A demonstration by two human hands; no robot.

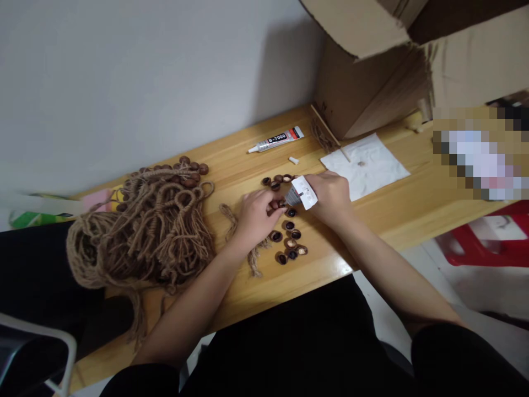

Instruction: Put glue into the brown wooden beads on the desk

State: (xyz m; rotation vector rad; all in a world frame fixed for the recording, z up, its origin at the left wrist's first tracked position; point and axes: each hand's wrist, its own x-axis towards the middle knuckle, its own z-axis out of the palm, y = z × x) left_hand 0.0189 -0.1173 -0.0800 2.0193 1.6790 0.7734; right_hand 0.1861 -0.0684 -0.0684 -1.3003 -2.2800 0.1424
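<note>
My right hand (330, 198) is closed round a small glue tube (301, 194), its nozzle pointing down-left at a brown bead. My left hand (257, 214) pinches that brown wooden bead (276, 204) on the wooden table (372, 220). Several more brown beads (291, 241) lie in a row just below my hands, with others (278, 180) just above. A short tuft of jute cord (230, 216) lies under my left wrist.
A big bundle of knotted jute cord (149, 231) with beads at its top lies at the left. A second glue tube (276, 140) and its white cap (293, 160) lie further back. A white paper sheet (372, 165) and an open cardboard box (372, 71) are at the right. A red stool (487, 242) stands beyond the table edge.
</note>
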